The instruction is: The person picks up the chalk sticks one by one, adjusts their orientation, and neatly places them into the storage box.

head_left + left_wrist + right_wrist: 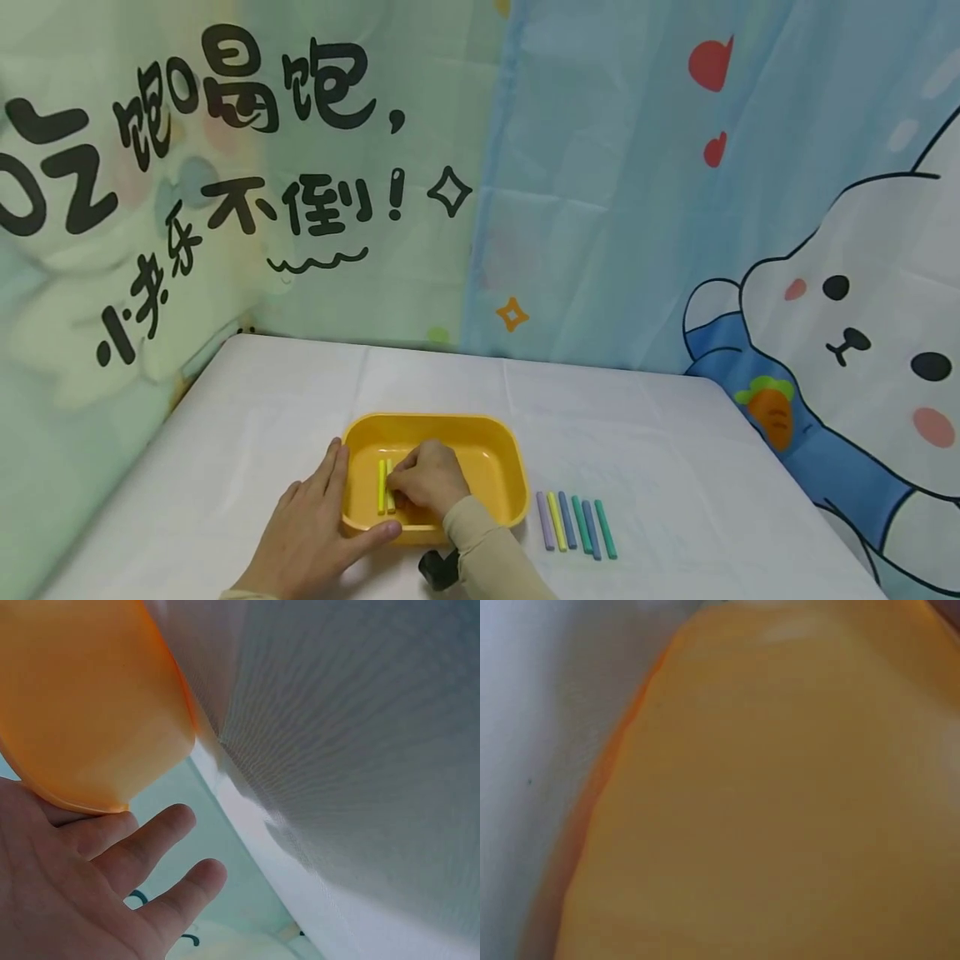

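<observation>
A yellow tray [495,429] sits on the table, with two yellow chalk-like sticks side by side in its left part. The left one, a yellow stick [381,487], lies free. My right hand [435,477] reaches into the tray with curled fingers and pinches the other yellow stick [390,506]; its fingertips are partly hidden. At the tray's left side, my left hand [311,508] rests against the rim, fingers straight and thumb over the front edge. In the left wrist view, the left hand's fingers [154,844] are extended beside the tray wall [97,697].
Right of the tray lie several sticks: a purple stick [545,521], a yellow stick [557,522], blue ones and green ones. White cloth covers the table [675,467]. A printed curtain [600,208] hangs behind. The right wrist view shows mostly blurred tray surface [765,795].
</observation>
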Demonstrator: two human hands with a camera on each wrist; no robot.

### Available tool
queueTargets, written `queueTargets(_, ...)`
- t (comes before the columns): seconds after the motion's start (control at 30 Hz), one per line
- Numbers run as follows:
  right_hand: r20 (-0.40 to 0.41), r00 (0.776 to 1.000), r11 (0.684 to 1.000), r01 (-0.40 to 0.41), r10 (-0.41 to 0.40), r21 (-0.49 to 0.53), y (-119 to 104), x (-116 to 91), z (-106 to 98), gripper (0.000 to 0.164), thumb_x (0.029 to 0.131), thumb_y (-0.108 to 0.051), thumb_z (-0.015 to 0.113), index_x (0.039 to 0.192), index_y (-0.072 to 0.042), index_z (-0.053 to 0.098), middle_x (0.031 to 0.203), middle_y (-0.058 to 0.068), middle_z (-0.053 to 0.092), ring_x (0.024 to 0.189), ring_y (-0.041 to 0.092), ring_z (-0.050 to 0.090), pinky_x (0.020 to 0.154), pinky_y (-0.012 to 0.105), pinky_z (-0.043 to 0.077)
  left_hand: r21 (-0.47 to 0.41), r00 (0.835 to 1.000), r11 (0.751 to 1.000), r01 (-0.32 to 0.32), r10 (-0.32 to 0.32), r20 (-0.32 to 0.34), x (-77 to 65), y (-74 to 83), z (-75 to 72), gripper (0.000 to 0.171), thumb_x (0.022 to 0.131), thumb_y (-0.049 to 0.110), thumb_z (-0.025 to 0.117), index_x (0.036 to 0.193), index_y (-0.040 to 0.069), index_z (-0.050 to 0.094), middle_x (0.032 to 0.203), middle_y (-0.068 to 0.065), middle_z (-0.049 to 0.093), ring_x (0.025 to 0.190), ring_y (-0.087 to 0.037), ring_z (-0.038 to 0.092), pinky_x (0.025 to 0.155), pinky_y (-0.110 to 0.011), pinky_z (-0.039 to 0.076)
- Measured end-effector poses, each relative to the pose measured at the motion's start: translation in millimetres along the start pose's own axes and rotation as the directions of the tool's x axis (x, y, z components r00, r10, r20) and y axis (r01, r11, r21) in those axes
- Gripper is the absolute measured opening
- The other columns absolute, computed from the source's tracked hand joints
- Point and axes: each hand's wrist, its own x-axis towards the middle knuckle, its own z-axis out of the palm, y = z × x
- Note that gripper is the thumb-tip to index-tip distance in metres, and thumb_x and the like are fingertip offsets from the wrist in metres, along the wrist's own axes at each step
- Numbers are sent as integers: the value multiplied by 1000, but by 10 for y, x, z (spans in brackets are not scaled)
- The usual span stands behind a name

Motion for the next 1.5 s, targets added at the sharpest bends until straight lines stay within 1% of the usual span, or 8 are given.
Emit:
queueTargets(0.3, -6, 1000, 1000, -21, 21, -16, 6, 8, 28, 18, 82, -14, 81, 68, -8, 71, 54, 0, 61, 50, 11, 56, 48, 19, 45, 20, 1000, 1000, -4, 4, -5, -10, 7, 12, 121, 84, 84, 51, 158, -6, 19, 164, -23, 24, 142, -38, 41, 109, -59, 37)
queueTargets(0.43, -13, 1000, 1000, -4, 5, 2, 10, -13, -8, 14, 83, -18, 80, 76, -7, 75, 59, -1, 62, 54, 11, 57, 50, 21, 47, 21, 1000, 1000, -20, 21, -15, -16, -7, 14, 119, 85, 82, 52, 158, -7, 20, 164, -22, 24, 143, -37, 40, 109, -57, 37)
queueTargets(0.57, 9, 998, 998, 57, -57, 30, 2, -75, -121, 16, 82, -19, 80, 87, -5, 78, 67, -2, 67, 60, 12, 62, 57, 26, 52, 23, 999, 999, -36, 36, -22, -18, -21, 13, 118, 86, 81, 53, 157, -7, 20, 164, -22, 24, 142, -37, 41, 108, -56, 38)
queueTargets(0.77, 73, 989, 992, 126, -126, 12, -34, -218, -332, 20, 82, -24, 81, 90, -6, 78, 71, -2, 69, 66, 15, 65, 61, 31, 52, 39, 999, 999, -33, 34, -30, -33, -45, 7, 118, 86, 80, 54, 157, -8, 21, 163, -23, 25, 138, -39, 45, 107, -58, 39)
queueTargets(0.93, 77, 989, 991, 127, -129, 40, -4, -290, -510, 24, 83, -25, 80, 96, -6, 76, 78, -1, 71, 71, 21, 69, 63, 31, 54, 32, 1000, 999, -25, 26, -13, -38, -24, 10, 119, 86, 81, 53, 158, -7, 19, 164, -22, 24, 137, -39, 47, 108, -59, 37)
queueTargets(1.2, 50, 991, 988, 121, -127, 97, 105, -352, -770, 27, 87, -23, 78, 105, -3, 75, 90, 4, 72, 77, 25, 71, 66, 33, 58, 13, 1000, 1000, -2, 2, 15, -22, 13, 12, 122, 84, 84, 51, 159, -6, 16, 164, -23, 23, 138, -38, 45, 110, -60, 34)
queueTargets(1.33, 48, 992, 985, 114, -121, 130, 136, -399, -832, 28, 87, -25, 78, 105, -4, 75, 92, 5, 73, 77, 24, 71, 67, 36, 60, 26, 1000, 999, -23, 24, -5, -26, 4, 2, 120, 84, 82, 52, 159, -6, 17, 164, -23, 24, 138, -37, 46, 109, -59, 35)
queueTargets(1.5, 38, 993, 985, 109, -115, 133, 163, -442, -888, 29, 87, -26, 78, 105, -4, 75, 92, 4, 73, 76, 23, 71, 67, 35, 60, 41, 999, 998, -42, 43, -20, -29, -5, -21, 119, 85, 81, 54, 158, -7, 20, 163, -24, 26, 138, -38, 46, 108, -58, 37)
